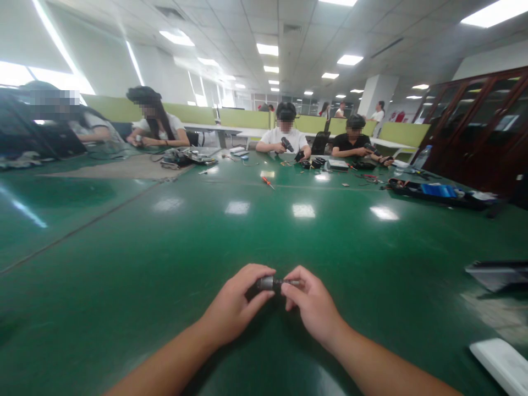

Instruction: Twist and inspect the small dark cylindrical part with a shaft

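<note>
Just above the green table [185,236], a small grey and black cylindrical part [267,283] lies level between my two hands. Its kind is not plain; a thin shaft-like end [292,282] sticks out to the right. My left hand [237,302] is wrapped round the wide grey end, thumb in front and fingers behind. With thumb and fingertips, my right hand [313,302] pinches the thin end. My fingers cover parts of both ends.
An orange-red screwdriver [268,182] lies farther up the table. A dark tray with blue material [437,191] stands at right, with a dark flat object [499,275] and a white block [501,363] nearer me. Across the table, co-workers handle tools, one a power drill [287,144].
</note>
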### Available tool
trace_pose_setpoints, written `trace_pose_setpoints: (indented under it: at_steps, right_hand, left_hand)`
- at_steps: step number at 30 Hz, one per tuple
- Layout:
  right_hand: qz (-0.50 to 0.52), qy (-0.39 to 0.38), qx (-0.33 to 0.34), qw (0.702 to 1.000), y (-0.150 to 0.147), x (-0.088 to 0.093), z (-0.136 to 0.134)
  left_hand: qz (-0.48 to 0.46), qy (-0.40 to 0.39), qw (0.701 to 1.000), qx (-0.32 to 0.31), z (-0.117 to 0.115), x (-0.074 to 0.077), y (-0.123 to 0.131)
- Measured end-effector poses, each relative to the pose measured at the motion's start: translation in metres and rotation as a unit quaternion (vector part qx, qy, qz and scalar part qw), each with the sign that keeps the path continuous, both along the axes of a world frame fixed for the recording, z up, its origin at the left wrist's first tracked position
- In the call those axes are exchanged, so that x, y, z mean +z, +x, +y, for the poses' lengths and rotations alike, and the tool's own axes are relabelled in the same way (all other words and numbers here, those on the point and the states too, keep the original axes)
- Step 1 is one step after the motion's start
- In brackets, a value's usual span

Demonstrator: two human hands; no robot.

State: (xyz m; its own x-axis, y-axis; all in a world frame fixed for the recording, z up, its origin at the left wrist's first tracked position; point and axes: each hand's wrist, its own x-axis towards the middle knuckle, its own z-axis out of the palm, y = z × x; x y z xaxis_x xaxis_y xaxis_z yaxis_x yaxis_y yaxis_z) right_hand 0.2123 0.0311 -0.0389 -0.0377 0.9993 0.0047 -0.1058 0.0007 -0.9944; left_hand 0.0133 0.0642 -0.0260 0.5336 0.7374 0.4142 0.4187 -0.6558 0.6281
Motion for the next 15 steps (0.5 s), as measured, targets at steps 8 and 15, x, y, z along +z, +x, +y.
trace_pose_setpoints:
  at_steps: [8, 15]
  right_hand:
    - [0.028, -0.006, -0.003, 1.000, 0.0000, -0.0006, 0.0014]
    - [0.033, -0.003, -0.009, 0.999, -0.0005, -0.0030, 0.0026]
  left_hand:
    - [-0.005, 0.002, 1.000, 0.011, 0.0015, 0.0007, -0.0005]
    - [-0.001, 0.012, 1.000, 0.016, 0.0016, 0.0025, 0.0004]
